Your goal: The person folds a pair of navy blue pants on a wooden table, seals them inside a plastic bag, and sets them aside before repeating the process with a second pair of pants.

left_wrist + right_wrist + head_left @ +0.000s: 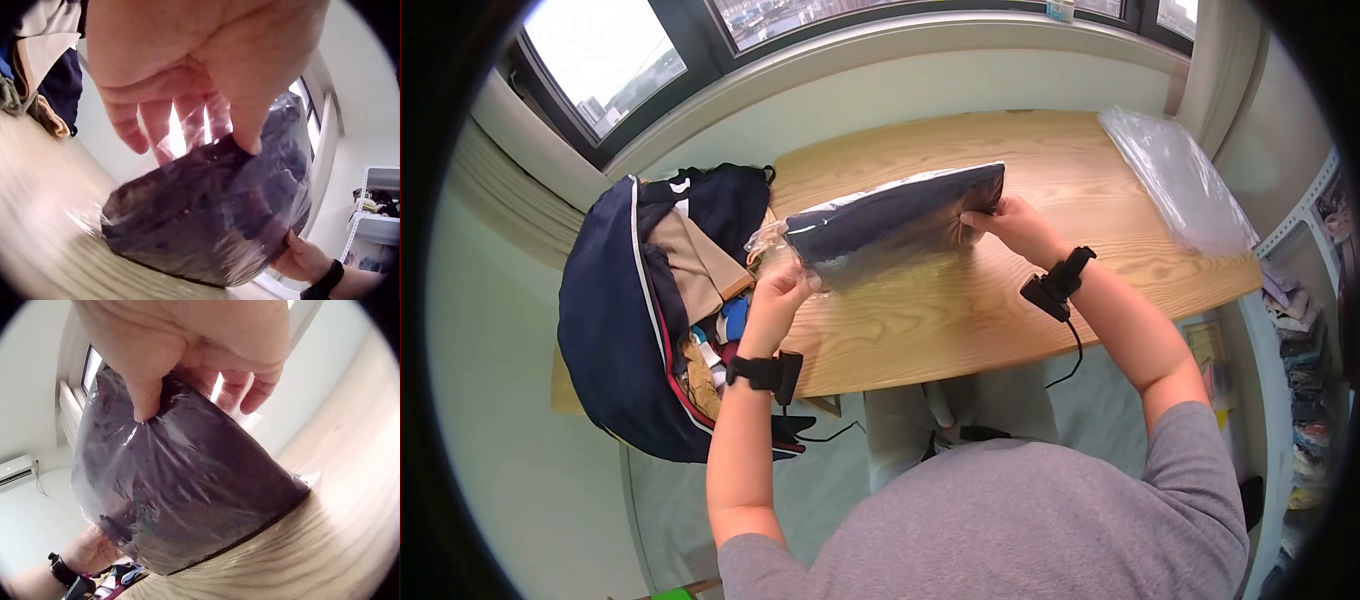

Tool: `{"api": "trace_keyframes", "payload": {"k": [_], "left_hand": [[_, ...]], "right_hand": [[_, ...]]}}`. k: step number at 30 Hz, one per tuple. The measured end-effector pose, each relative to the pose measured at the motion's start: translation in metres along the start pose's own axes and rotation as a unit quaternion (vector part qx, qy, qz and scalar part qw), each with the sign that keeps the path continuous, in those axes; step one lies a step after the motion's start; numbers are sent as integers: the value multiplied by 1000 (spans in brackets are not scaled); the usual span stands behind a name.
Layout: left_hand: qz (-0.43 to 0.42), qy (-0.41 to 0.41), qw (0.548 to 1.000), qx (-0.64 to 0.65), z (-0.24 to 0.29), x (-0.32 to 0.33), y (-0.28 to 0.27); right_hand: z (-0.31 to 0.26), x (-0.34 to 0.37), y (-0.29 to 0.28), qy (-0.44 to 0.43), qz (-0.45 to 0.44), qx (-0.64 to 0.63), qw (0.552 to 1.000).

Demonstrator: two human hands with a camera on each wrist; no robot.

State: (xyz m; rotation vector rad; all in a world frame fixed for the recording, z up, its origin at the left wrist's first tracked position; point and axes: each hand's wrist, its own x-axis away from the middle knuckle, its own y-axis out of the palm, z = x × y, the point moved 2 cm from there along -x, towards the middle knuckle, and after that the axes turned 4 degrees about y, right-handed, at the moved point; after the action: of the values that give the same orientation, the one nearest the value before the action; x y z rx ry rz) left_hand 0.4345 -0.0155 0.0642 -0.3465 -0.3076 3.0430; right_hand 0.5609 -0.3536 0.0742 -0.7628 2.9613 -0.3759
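A dark navy folded garment (pixel 890 215) lies inside a clear plastic bag (pixel 275 169), tilted and held over the wooden table. At the bag's left end, my left hand (pixel 778 300) pinches the crumpled loose plastic. The thumb of my right hand (pixel 1025 230) presses into the right end, its fingers behind, and creases fan out from the thumb in the right wrist view. The lower edge of the packed garment (pixel 206 487) is close over the tabletop in both wrist views.
A large navy bag (pixel 605 310) stands open at the table's left, stuffed with clothes, including a beige folded piece (pixel 695 255). Flat clear plastic bags (pixel 1180 180) lie at the table's far right. Shelves with folded clothes (pixel 1305 370) stand beyond the right edge. A window (pixel 615 60) is behind.
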Motion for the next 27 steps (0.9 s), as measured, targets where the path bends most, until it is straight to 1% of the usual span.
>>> {"api": "trace_keyframes", "payload": {"k": [1,2,3,4,5,6,8,10,11,12,13,14,15,16,17,18,21,23,25,27], "left_hand": [[49,8,999,4,-9,1,0],[98,16,995,7,-6,1,3],[150,49,987,21,-2,0,6],[151,48,987,23,2,1,4],[148,30,989,6,8,1,2],[145,11,989,-11,13,1,2],[139,2,990,-25,22,0,6],[73,-70,995,-7,23,-3,11],[84,-76,993,6,13,-7,15],[87,-117,988,49,3,-9,21],[97,-166,981,37,-13,-9,24],[107,-214,971,24,-33,-10,26],[66,-265,962,23,-57,-10,21],[63,-264,962,23,-58,-6,24],[85,-277,955,62,-59,1,26],[107,-290,946,102,-59,7,28],[78,-308,942,105,-61,19,24],[59,-302,946,103,-54,21,27],[60,-294,949,95,-55,21,29],[62,-286,952,87,-60,22,29]], "right_hand": [[0,2,0,-14,15,12,1000],[-2,3,0,-28,31,25,999],[-4,5,-1,-27,30,26,999],[-7,9,-4,-43,24,27,998],[-11,13,-7,-58,17,28,998],[-14,15,-11,-56,15,30,998],[-21,19,-17,-30,7,45,999],[-25,21,-18,-29,15,46,998],[-20,17,-20,40,4,51,998],[-14,17,-22,110,-7,55,992],[3,14,-18,130,-8,29,991],[28,8,-21,178,-29,5,984],[57,2,-29,221,-58,-18,973],[75,0,-36,262,-86,-41,960],[71,7,-39,296,-79,-161,938],[65,12,-42,297,-77,-161,938],[66,26,-48,316,-150,-195,916],[66,28,-46,318,-143,-173,921],[70,27,-46,317,-137,-151,926],[77,23,-45,299,-150,-127,934]]}}
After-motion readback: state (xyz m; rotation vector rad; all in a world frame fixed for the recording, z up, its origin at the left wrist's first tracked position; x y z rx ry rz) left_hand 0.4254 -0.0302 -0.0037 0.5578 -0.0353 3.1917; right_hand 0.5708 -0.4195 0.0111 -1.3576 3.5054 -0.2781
